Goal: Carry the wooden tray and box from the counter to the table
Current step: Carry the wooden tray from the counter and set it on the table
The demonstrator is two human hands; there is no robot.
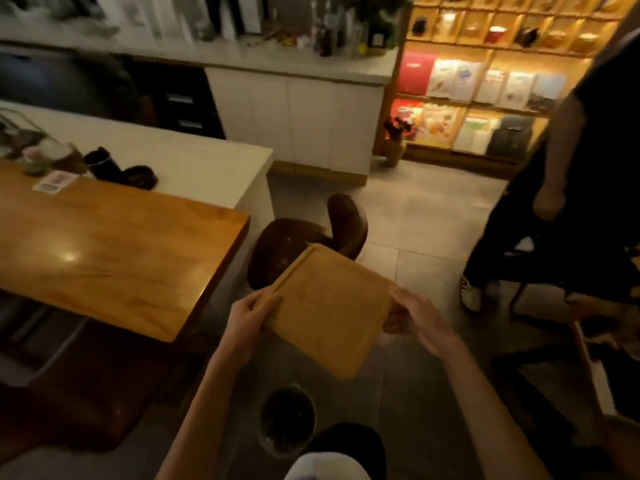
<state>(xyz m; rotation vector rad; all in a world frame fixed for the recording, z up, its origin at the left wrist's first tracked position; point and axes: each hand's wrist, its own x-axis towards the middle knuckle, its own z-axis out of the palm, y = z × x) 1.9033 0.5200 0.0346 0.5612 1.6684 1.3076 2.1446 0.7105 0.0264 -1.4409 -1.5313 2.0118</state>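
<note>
I hold a flat, light wooden tray (pixel 329 310) in the air in front of me, tilted, above the floor and a dark chair. My left hand (pixel 251 318) grips its left edge, and my right hand (pixel 414 315) holds its right edge. The wooden table (pixel 114 258) lies to the left, its near corner a short way from the tray. The white counter (pixel 194 161) stands behind the table. I cannot make out a box anywhere in view.
A dark brown chair (pixel 311 237) stands just beyond the tray by the table's end. A person in dark clothes (pixel 571 188) stands at the right. A card (pixel 53 183) and dark objects (pixel 121 169) sit at the table's far end. Lit shelves (pixel 485 81) line the back right.
</note>
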